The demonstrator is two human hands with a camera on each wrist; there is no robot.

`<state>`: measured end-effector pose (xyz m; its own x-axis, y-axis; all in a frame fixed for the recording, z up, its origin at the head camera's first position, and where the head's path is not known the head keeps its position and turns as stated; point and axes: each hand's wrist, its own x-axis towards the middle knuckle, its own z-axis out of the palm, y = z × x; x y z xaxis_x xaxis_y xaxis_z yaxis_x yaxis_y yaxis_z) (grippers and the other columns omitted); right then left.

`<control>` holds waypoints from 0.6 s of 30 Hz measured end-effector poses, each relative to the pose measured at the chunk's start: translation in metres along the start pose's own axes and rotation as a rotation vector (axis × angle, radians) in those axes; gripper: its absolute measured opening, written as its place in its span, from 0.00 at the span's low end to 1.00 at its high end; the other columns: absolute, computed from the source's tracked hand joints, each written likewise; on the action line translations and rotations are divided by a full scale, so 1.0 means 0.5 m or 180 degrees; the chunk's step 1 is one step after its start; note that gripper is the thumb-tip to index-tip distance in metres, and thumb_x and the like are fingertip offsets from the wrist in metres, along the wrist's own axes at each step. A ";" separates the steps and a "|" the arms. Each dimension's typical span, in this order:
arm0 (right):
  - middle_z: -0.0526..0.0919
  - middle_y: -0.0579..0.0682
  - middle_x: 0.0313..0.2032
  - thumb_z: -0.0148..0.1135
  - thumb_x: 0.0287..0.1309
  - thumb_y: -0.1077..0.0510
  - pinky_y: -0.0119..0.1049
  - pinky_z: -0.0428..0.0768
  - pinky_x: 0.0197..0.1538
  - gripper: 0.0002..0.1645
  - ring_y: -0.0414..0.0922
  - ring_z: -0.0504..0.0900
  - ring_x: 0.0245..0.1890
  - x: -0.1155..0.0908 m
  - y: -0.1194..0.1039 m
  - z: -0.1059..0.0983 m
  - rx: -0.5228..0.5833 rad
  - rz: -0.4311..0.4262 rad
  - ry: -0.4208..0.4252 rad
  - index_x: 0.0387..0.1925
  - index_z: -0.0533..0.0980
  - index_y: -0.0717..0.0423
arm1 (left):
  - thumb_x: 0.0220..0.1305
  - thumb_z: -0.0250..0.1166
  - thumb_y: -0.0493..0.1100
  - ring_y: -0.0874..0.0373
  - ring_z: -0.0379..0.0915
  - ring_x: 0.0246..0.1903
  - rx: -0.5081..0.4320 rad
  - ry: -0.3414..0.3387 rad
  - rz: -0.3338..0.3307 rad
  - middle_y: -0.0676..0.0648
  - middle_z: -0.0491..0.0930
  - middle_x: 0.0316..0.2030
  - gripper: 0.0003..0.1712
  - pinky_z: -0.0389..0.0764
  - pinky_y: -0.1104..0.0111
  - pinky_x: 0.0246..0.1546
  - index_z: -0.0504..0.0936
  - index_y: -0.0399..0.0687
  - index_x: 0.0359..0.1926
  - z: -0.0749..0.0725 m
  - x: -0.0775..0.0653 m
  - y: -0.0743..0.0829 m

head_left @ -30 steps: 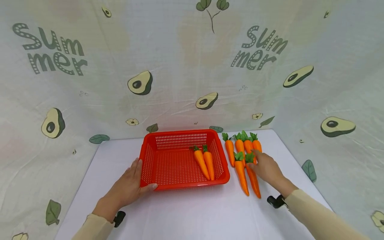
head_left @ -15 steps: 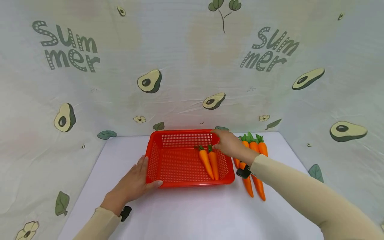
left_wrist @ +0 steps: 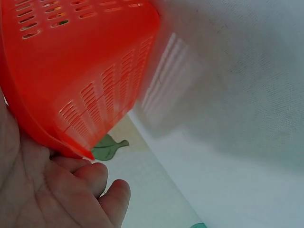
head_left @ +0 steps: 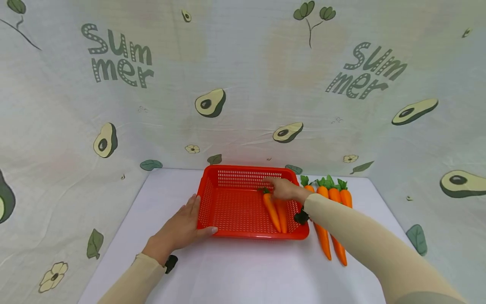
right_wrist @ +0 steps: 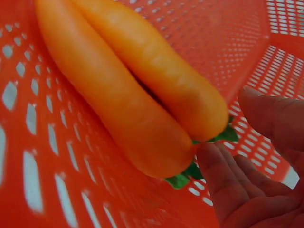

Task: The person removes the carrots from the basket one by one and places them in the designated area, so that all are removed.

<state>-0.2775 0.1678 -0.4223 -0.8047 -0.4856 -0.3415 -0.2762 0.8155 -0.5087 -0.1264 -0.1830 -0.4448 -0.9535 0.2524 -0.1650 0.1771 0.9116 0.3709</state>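
A red perforated plastic basket (head_left: 243, 234) stands on the white table. My left hand (head_left: 180, 230) rests against its left side, fingers fairly straight along the outer wall and thumb over the front rim; the left wrist view shows the fingers at the basket's wall (left_wrist: 76, 80). Inside, on the right, two carrots with green tops lie side by side: one carrot (head_left: 271, 211) and another carrot (head_left: 282, 215). My right hand (head_left: 282, 188) is in the basket over their leafy ends. In the right wrist view its fingers touch or nearly touch the nearer carrot (right_wrist: 109, 99), with the thumb apart.
Right of the basket lie several more carrots (head_left: 334, 195) with leaves, in two rows, partly hidden by my right forearm (head_left: 353, 232). A cloth backdrop (head_left: 247, 84) printed with avocados rises behind and beside the white table (head_left: 243, 270).
My right hand has moved left from the carrots on the table, over the basket's right rim and down to the carrots inside. My left hand stays at the basket. The head view has shifted left.
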 end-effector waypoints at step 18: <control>0.81 0.52 0.59 0.77 0.60 0.61 0.48 0.82 0.60 0.43 0.49 0.78 0.51 0.026 -0.011 0.070 0.0220 -0.0082 -0.0494 0.74 0.70 0.45 | 0.63 0.60 0.80 0.32 0.52 0.80 0.0044 0.0021 0.0051 0.32 0.45 0.83 0.72 0.65 0.42 0.76 0.42 0.31 0.83 -0.002 0.005 -0.001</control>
<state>-0.2682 0.1460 -0.4518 -0.7055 -0.5533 -0.4428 -0.2546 0.7810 -0.5703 -0.1289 -0.1833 -0.4448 -0.9521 0.2648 -0.1529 0.1957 0.9119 0.3608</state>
